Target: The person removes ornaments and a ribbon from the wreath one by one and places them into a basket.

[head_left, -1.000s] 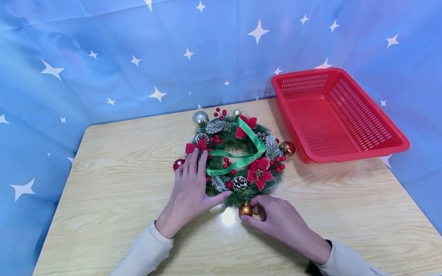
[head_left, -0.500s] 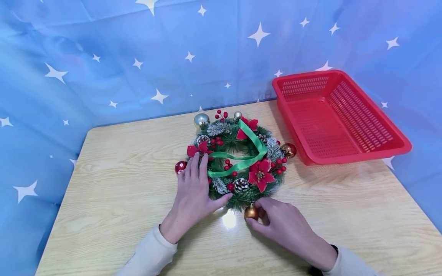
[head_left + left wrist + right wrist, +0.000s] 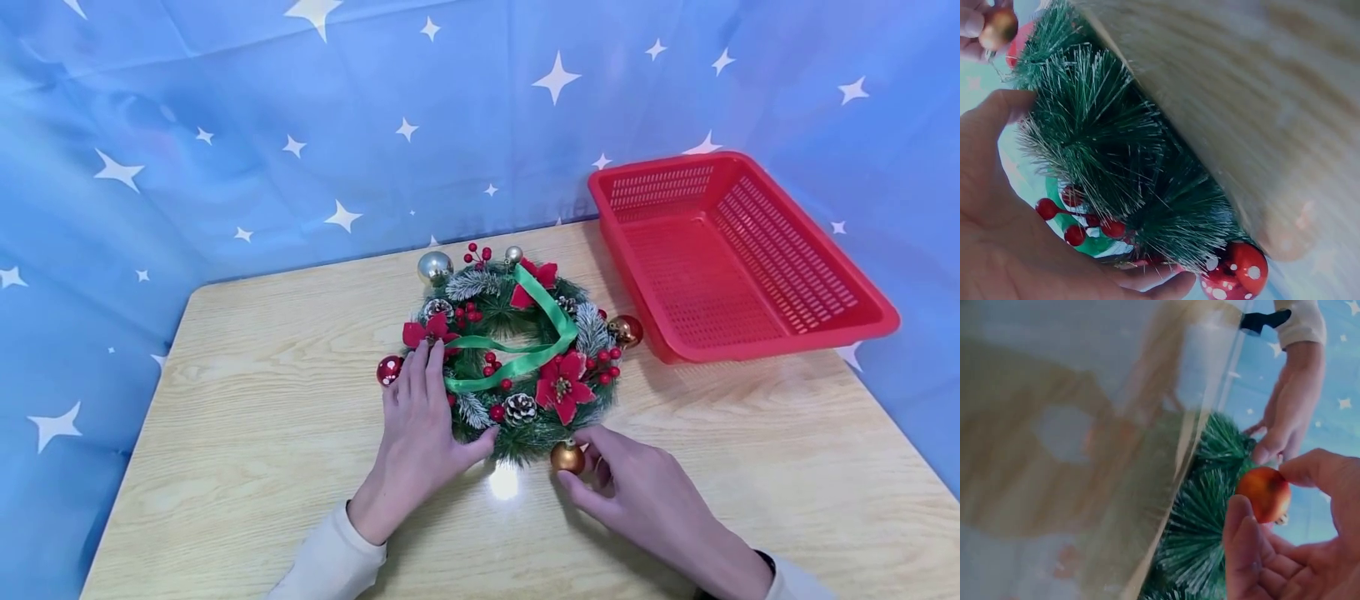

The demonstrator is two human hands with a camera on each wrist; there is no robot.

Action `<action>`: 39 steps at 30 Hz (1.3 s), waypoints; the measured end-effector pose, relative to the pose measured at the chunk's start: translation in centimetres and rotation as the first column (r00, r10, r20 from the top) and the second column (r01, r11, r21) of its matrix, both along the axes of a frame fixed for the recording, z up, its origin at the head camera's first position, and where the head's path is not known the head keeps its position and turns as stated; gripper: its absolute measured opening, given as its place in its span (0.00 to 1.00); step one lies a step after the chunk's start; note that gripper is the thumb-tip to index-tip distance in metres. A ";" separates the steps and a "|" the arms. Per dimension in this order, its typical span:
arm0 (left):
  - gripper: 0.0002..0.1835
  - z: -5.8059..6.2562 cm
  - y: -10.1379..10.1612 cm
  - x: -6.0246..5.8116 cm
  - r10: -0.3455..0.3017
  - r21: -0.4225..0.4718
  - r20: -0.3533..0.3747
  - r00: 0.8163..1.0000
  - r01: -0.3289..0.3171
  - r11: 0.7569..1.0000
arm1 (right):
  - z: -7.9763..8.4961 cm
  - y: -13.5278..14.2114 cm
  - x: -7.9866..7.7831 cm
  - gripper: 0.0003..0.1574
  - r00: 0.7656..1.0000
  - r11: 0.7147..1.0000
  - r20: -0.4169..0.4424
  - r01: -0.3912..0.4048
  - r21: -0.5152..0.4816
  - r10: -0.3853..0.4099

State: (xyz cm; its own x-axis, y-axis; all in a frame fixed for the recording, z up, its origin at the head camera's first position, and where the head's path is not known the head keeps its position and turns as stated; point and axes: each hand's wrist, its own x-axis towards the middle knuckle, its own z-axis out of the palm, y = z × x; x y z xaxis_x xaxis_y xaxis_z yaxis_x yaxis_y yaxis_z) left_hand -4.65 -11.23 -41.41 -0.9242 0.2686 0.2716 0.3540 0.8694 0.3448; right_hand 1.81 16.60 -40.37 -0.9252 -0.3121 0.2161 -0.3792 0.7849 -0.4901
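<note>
A green Christmas wreath (image 3: 595,400) with red poinsettias, pinecones, berries and a green ribbon (image 3: 517,365) lies on the table. My left hand (image 3: 420,437) rests on its left side, fingers extended toward a red poinsettia (image 3: 431,332) and thumb spread toward the front. Beside those fingers, a red bauble with white spots (image 3: 1235,272) sits at the wreath's outer edge. My right hand (image 3: 645,483) pinches a gold bauble (image 3: 1264,494) between thumb and fingers, right at the wreath's front edge. The bauble's metal cap shows in the right wrist view.
A red plastic basket (image 3: 750,343) with slotted walls stands at the back right, near a copper-coloured bauble (image 3: 626,331) on the wreath. A silver bauble (image 3: 435,267) is at the wreath's back left. Blue star-patterned cloth (image 3: 247,100) surrounds the wooden table (image 3: 262,400).
My right hand has moved to the right along the wreath's front edge with the gold bauble in its fingers. My left hand stays on the wreath's left side.
</note>
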 end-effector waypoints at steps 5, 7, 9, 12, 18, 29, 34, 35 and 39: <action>0.71 -0.2 0.5 0.2 0.034 0.011 -0.020 0.999 -0.034 0.999 | 0.0 0.6 -0.4 0.21 0.994 0.998 -0.100 -0.045 -0.039 0.041; 0.71 -0.2 0.6 0.2 0.047 0.012 -0.025 0.999 -0.047 0.999 | 0.0 0.8 -0.6 0.22 0.990 0.997 -0.128 -0.065 -0.046 0.058; 0.71 -0.3 0.7 0.2 0.060 0.012 -0.027 0.998 -0.059 0.998 | 0.0 1.0 -0.8 0.22 0.986 0.996 -0.150 -0.083 -0.043 0.075; 0.69 -0.3 1.0 0.2 0.068 0.008 -0.032 0.997 -0.068 0.998 | 0.0 1.3 -1.0 0.21 0.982 0.995 -0.170 -0.094 -0.045 0.086; 0.67 -0.4 1.1 0.3 0.072 0.000 -0.015 0.997 -0.072 0.997 | 0.0 1.7 -1.4 0.23 0.981 0.994 -0.176 -0.090 -0.053 0.080; 0.68 -0.4 0.4 -0.2 0.039 0.016 0.044 0.998 -0.040 0.999 | 0.7 3.0 -2.5 0.23 0.974 0.994 -0.216 -0.081 -0.078 0.063; 0.68 -0.3 -0.2 -0.3 0.026 0.016 0.043 0.999 -0.026 1.000 | 1.3 3.6 -3.1 0.25 0.975 0.996 -0.221 -0.052 -0.074 0.035; 0.68 -0.3 -0.3 -0.4 0.021 0.014 0.043 0.999 -0.022 1.000 | 1.4 3.7 -3.2 0.26 0.975 0.996 -0.222 -0.049 -0.077 0.031; 0.69 -0.5 -0.7 -0.5 0.003 -0.012 0.036 0.999 -0.003 1.000 | 2.2 4.6 -3.7 0.29 0.971 0.996 -0.239 -0.036 -0.085 0.015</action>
State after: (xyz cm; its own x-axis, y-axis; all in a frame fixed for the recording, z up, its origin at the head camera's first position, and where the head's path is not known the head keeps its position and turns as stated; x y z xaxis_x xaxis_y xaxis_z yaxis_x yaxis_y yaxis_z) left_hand -5.12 -11.97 -41.89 -0.9341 0.2687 0.2351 0.3389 0.8746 0.3468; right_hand -1.84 21.16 -38.16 -0.8357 -0.3050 0.4568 -0.5127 0.7313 -0.4498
